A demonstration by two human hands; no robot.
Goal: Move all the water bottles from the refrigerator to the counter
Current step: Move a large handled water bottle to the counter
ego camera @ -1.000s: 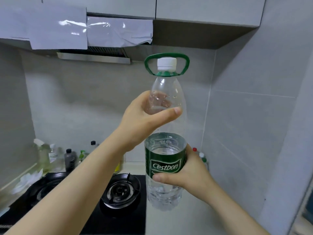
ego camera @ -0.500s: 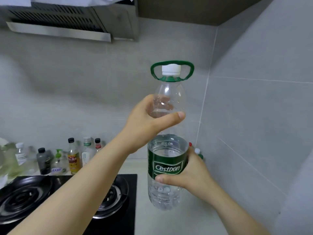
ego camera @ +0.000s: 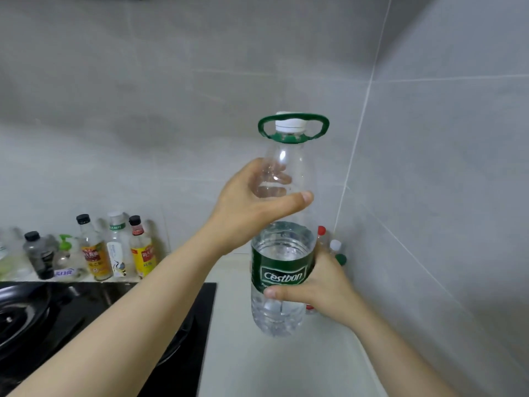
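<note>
Above the pale surface (ego camera: 286, 368) in the tiled corner, the left hand (ego camera: 249, 204) and right hand (ego camera: 320, 285) gripped an upright water bottle (ego camera: 282, 262), fingers curled round it.

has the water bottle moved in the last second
Yes, downward. The water bottle had its green handle above the horizontal tile seam beside it; now the handle is below that seam.
</note>
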